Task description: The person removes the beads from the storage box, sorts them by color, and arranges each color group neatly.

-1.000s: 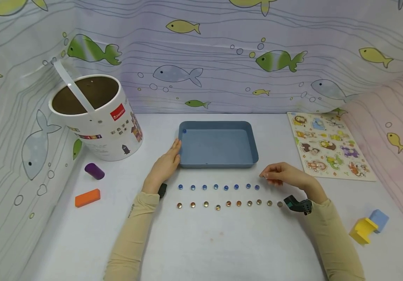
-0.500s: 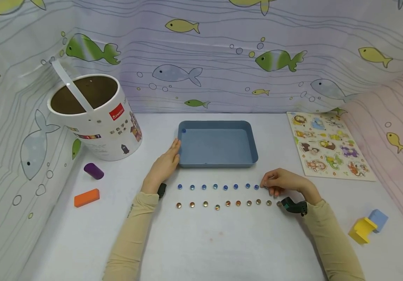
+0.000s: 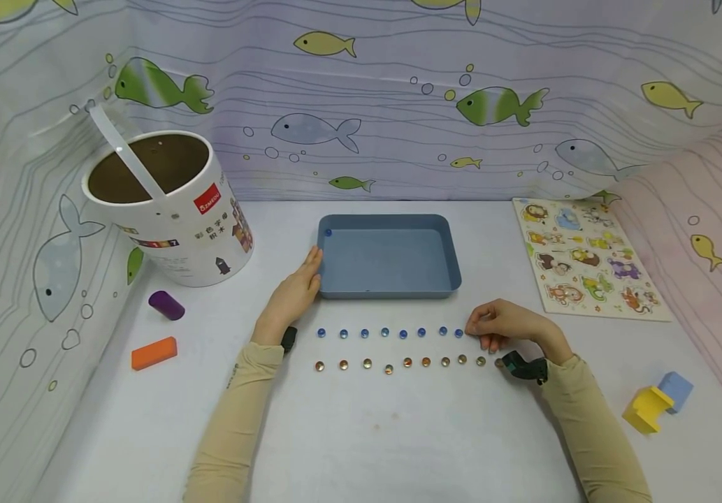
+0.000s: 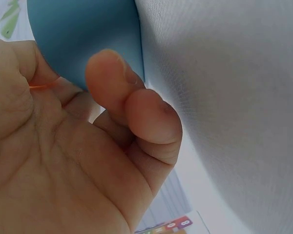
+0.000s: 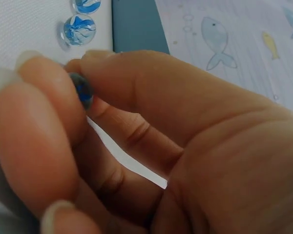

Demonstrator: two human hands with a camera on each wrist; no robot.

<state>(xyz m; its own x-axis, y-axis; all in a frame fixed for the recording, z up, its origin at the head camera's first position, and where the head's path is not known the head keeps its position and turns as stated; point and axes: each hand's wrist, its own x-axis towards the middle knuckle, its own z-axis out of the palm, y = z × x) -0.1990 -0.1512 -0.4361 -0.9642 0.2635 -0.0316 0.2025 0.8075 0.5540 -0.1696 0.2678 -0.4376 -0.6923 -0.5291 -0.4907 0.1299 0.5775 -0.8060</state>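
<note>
My right hand [image 3: 511,325] is at the right end of a row of blue glass marbles [image 3: 402,334]. In the right wrist view its thumb and a finger pinch a dark blue marble [image 5: 82,90], mostly covered by the fingers. Two clear marbles with blue swirls, one of them a nearby marble [image 5: 79,30], lie just beyond the fingertips. My left hand [image 3: 291,293] rests against the left side of a blue-grey tray [image 3: 388,295], fingers fairly straight along its wall. One blue marble [image 3: 328,232] sits in the tray's far left corner.
A second row of amber marbles [image 3: 426,362] runs nearer to me. A white bucket [image 3: 210,244] stands back left, with a purple cylinder [image 3: 166,305] and an orange block [image 3: 154,353] before it. An animal puzzle board [image 3: 581,258] and yellow block [image 3: 646,409] lie right.
My right hand has come down and slightly right to the end of the blue row, and its fingers have closed on a marble. My left hand stays at the tray.
</note>
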